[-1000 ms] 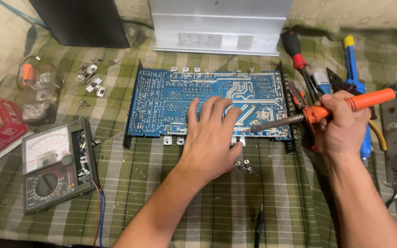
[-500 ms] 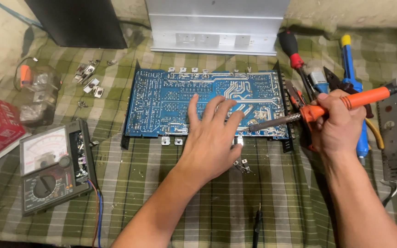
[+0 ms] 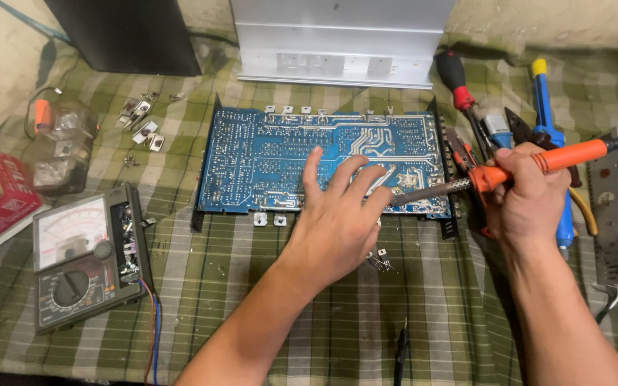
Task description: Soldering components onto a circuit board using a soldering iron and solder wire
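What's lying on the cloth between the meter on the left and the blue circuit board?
In the head view, mostly bare checked cloth separates the meter from the circuit board. Only one small metal piece sits by the meter's right edge.

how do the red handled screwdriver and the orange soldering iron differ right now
The soldering iron is gripped in the right hand, tip on the blue circuit board; the red-handled screwdriver lies untouched on the cloth. The iron lies nearly level and trails a cord; the screwdriver slants and has none. Both have thin metal shafts.
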